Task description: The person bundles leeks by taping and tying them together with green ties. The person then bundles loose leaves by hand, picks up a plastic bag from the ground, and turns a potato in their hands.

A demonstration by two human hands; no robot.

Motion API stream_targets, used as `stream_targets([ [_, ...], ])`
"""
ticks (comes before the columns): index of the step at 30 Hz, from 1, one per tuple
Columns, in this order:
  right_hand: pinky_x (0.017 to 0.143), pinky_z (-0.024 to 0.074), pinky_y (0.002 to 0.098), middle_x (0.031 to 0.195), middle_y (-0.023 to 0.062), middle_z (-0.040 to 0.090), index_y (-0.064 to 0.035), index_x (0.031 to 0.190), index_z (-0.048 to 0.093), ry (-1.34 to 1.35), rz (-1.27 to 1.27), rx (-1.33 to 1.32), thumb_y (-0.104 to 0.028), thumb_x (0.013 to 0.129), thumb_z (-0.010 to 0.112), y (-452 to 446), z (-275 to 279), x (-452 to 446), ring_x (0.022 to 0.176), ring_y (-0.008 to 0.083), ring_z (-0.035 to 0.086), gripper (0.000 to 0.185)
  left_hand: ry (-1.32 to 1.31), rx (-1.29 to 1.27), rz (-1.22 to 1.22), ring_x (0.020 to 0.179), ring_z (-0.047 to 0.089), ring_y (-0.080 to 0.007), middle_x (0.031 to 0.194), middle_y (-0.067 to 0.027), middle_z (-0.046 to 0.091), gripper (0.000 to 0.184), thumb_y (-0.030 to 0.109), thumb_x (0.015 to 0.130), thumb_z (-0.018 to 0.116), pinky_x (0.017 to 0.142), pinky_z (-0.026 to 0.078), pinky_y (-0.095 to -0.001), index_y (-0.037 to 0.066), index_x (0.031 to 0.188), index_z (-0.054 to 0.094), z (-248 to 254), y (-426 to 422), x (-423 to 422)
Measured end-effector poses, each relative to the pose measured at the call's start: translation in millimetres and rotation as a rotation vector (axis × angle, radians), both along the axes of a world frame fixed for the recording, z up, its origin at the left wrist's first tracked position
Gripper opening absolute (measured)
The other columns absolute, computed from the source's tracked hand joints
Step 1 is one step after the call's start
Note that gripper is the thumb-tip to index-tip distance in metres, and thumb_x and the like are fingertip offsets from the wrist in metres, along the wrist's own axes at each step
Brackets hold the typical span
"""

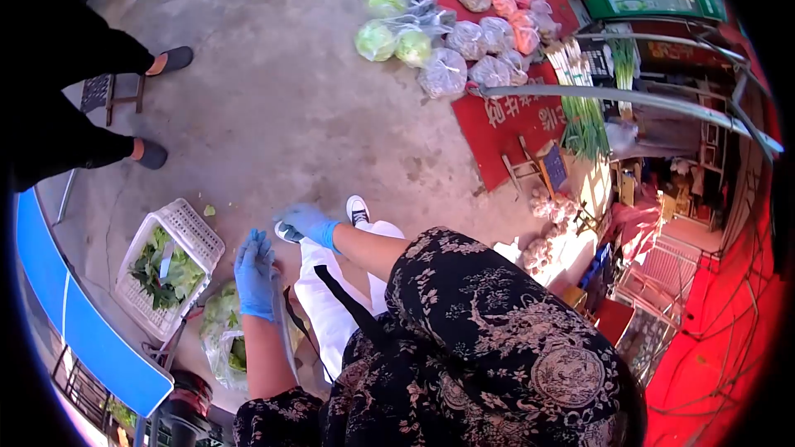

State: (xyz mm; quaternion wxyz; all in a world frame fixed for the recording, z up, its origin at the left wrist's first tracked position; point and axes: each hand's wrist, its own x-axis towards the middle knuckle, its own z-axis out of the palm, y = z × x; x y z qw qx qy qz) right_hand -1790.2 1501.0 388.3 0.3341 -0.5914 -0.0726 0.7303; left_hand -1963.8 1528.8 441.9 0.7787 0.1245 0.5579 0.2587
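My left hand [257, 275], in a blue glove, is raised beside a crate, its fingers loosely bent and slightly apart. No object shows in it. My right hand [308, 225], also gloved in blue, is stretched out above my shoes, fingers extended and nothing visible in them. A white plastic crate [199, 228] to the left of my left hand contains leafy greens [170, 269]. Below that hand, a clear plastic bag [219, 314] with pale green leaves lies on the ground, partly hidden by my forearm.
Bagged cabbages [377, 40] and other bagged produce [445, 73] lie around a red mat [476, 141]. Long scallions [584, 108] lean near a metal pole [654, 101]. A blue tabletop [87, 298] stands at left. Another person's legs [91, 136] are at upper left.
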Motion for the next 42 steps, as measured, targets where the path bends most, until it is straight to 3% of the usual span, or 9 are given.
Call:
stream_targets([
  [5, 0.054, 0.0471, 0.0254, 0.074, 0.0062, 0.060, -0.0036, 0.100, 0.060, 0.172, -0.192, 0.087, -0.014, 0.085, 0.046, -54, 31, 79, 0.057, 0.0121, 0.055, 0.023, -0.085, -0.009, -0.147, 0.087, 0.056, -0.0107, 0.109, -0.0041, 0.059, 0.031, 0.018, 0.088, 0.049, 0.075, 0.044, -0.0250, 0.007, 0.116, 0.053, -5, -11, 71],
  [11, 0.055, 0.0458, 0.0245, 0.079, 0.0065, 0.058, -0.0043, 0.099, 0.060, 0.143, -0.731, 0.003, -0.017, 0.086, 0.048, -182, 26, 226, 0.059, 0.0131, 0.054, 0.022, -0.094, -0.086, -0.343, 0.089, 0.056, -0.0110, 0.110, -0.0045, 0.058, 0.032, 0.018, 0.089, 0.046, 0.077, 0.044, -0.0265, 0.008, 0.119, 0.051, -9, -49, 218],
  [15, 0.052, 0.0451, 0.0288, 0.071, 0.0051, 0.058, -0.0088, 0.088, 0.061, 0.089, -1.174, 0.088, -0.027, 0.080, 0.057, -279, 18, 268, 0.057, 0.0158, 0.056, 0.020, -0.216, -0.017, -0.737, 0.090, 0.056, -0.0115, 0.111, -0.0038, 0.058, 0.034, 0.020, 0.088, 0.047, 0.080, 0.043, -0.0273, 0.009, 0.121, 0.050, 15, -103, 308],
  [19, 0.054, 0.0452, 0.0288, 0.071, 0.0041, 0.058, -0.0077, 0.083, 0.060, 0.150, -1.461, 0.008, -0.026, 0.075, 0.064, -355, 56, 267, 0.058, 0.0155, 0.055, 0.020, -0.194, -0.134, -0.998, 0.091, 0.056, -0.0125, 0.110, -0.0047, 0.058, 0.035, 0.022, 0.088, 0.048, 0.078, 0.044, -0.0268, 0.008, 0.120, 0.050, 29, -159, 353],
  [22, 0.056, 0.0460, 0.0290, 0.072, 0.0046, 0.058, -0.0074, 0.082, 0.061, 0.236, -1.589, 0.023, -0.025, 0.076, 0.063, -402, 46, 244, 0.060, 0.0155, 0.055, 0.019, -0.192, -0.152, -1.162, 0.089, 0.056, -0.0130, 0.109, -0.0053, 0.059, 0.034, 0.021, 0.088, 0.047, 0.077, 0.045, -0.0263, 0.008, 0.120, 0.050, 27, -198, 367],
  [23, 0.063, 0.0455, 0.0286, 0.076, 0.0037, 0.056, -0.0088, 0.093, 0.062, 0.275, -1.593, 0.010, -0.024, 0.080, 0.059, -415, 54, 239, 0.067, 0.0154, 0.054, 0.020, -0.164, -0.184, -1.194, 0.087, 0.056, -0.0139, 0.106, -0.0056, 0.059, 0.034, 0.021, 0.088, 0.047, 0.075, 0.045, -0.0262, 0.008, 0.120, 0.050, 26, -212, 372],
  [30, 0.066, 0.0464, 0.0296, 0.078, 0.0062, 0.058, -0.0064, 0.095, 0.061, 0.429, -1.892, 0.133, -0.020, 0.078, 0.062, -519, 55, 232, 0.069, 0.0177, 0.056, 0.022, -0.072, -0.299, -1.394, 0.085, 0.057, -0.0146, 0.104, -0.0066, 0.060, 0.033, 0.020, 0.086, 0.049, 0.074, 0.046, -0.0271, 0.007, 0.117, 0.051, 26, -334, 420],
  [31, 0.059, 0.0454, 0.0283, 0.076, 0.0034, 0.058, -0.0094, 0.093, 0.062, 0.404, -1.903, 0.204, -0.024, 0.079, 0.060, -536, 45, 230, 0.063, 0.0162, 0.057, 0.021, -0.071, -0.302, -1.417, 0.085, 0.056, -0.0143, 0.103, -0.0062, 0.060, 0.033, 0.019, 0.086, 0.050, 0.073, 0.045, -0.0271, 0.007, 0.116, 0.052, 31, -355, 431],
  [42, 0.062, 0.0459, 0.0285, 0.079, 0.0036, 0.058, -0.0101, 0.094, 0.062, 0.281, -2.065, 0.193, -0.026, 0.080, 0.058, -801, 76, 334, 0.067, 0.0159, 0.058, 0.021, -0.097, -0.225, -1.499, 0.084, 0.056, -0.0141, 0.100, -0.0054, 0.061, 0.029, 0.017, 0.085, 0.049, 0.072, 0.045, -0.0268, 0.008, 0.113, 0.054, 46, -618, 561],
])
